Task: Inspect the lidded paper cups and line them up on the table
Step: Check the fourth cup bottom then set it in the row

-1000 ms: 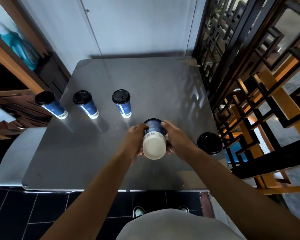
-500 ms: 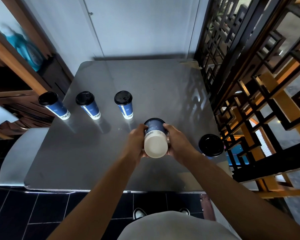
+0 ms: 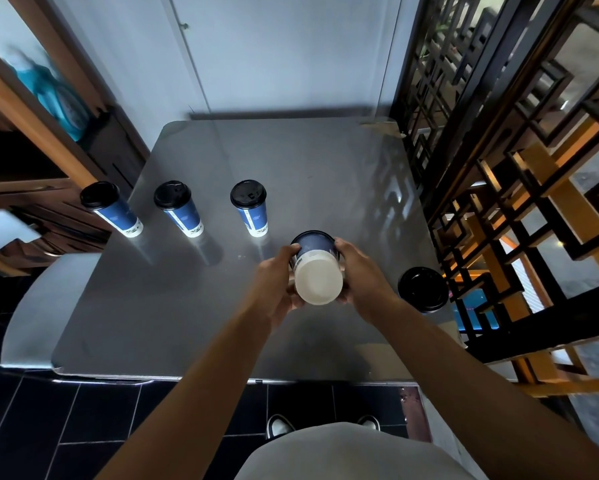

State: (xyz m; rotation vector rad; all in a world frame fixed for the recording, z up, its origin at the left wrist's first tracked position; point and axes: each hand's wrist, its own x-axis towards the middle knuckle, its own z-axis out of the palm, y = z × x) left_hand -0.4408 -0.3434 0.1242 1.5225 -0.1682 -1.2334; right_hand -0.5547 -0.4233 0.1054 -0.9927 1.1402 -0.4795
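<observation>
Both hands hold one blue paper cup (image 3: 317,271) tipped over above the grey table (image 3: 291,168), its white bottom facing me and its lid pointing away. My left hand (image 3: 277,285) grips its left side and my right hand (image 3: 360,278) its right side. Three upright blue cups with black lids stand in a row on the left: the first cup (image 3: 112,209), the second cup (image 3: 180,209) and the third cup (image 3: 251,209). Another lidded cup (image 3: 422,289) stands at the table's right edge, just right of my right hand.
A black and orange lattice screen (image 3: 498,168) runs along the table's right side. A wooden cabinet (image 3: 31,150) stands to the left and a white chair seat (image 3: 45,299) sits at the table's left corner. A pale wall is behind the table.
The tipped cup stays between both hands in about the same place above the table. The standing cups have not moved.
</observation>
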